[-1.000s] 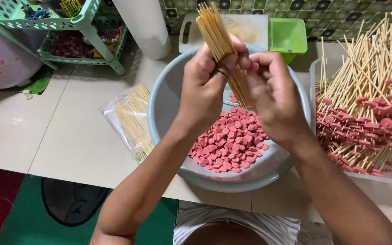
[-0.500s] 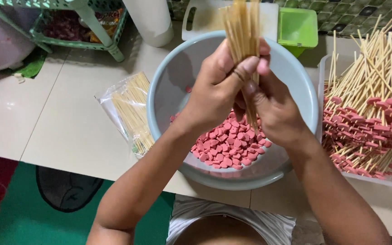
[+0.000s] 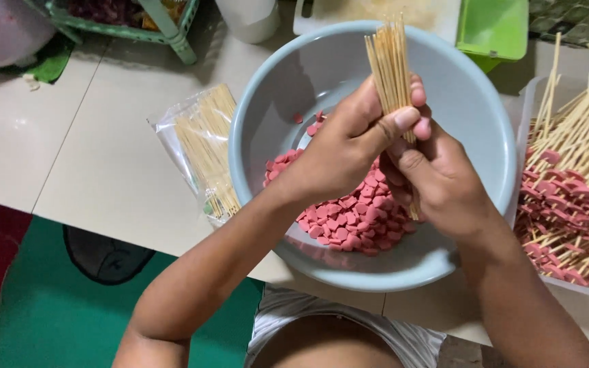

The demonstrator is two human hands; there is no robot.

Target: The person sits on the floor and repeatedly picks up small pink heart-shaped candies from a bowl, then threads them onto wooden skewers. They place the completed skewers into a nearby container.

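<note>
now closer and centred in frame: left hand [image 3: 349, 146] and right hand [image 3: 438, 180] both closed around bundle of bamboo skewers [image 3: 391, 61], held upright over grey bowl [image 3: 472, 102] of pink sausage slices [image 3: 356, 218]. since a second ago, more squared up; likely being evened out. loaded skewers [image 3: 574, 197] at right edge.

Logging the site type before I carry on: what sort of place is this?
Probably a home kitchen or small food-prep spot: both hands hold a bundle of bamboo skewers over a basin of pink sausage slices, beside finished skewers.
</note>
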